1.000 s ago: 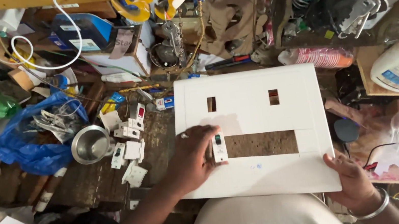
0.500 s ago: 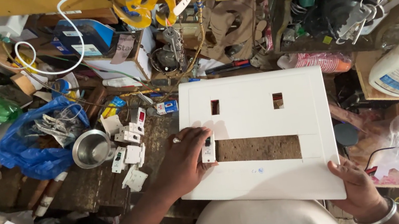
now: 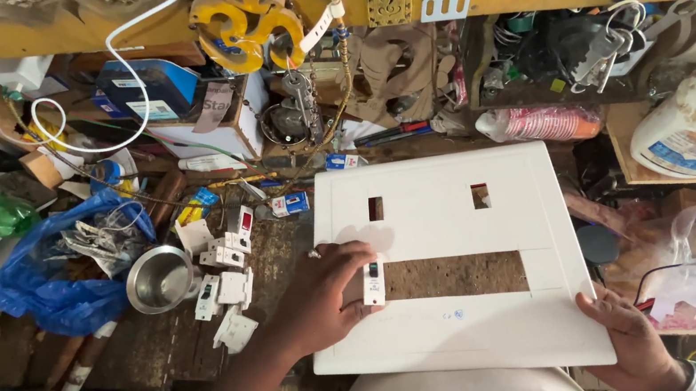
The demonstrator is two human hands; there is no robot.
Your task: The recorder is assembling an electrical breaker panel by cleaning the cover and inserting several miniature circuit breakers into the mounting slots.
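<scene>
Your left hand (image 3: 326,301) pinched a small white switch module (image 3: 373,283) at the left end of the white panel's (image 3: 448,209) long cutout, while your right hand (image 3: 632,342) gripped the panel's near right corner.

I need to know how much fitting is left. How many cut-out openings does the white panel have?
3 on the white panel: a small slot upper left, a small slot upper right, and a long rectangular opening below, where the left hand holds a white switch at its left end.
</scene>
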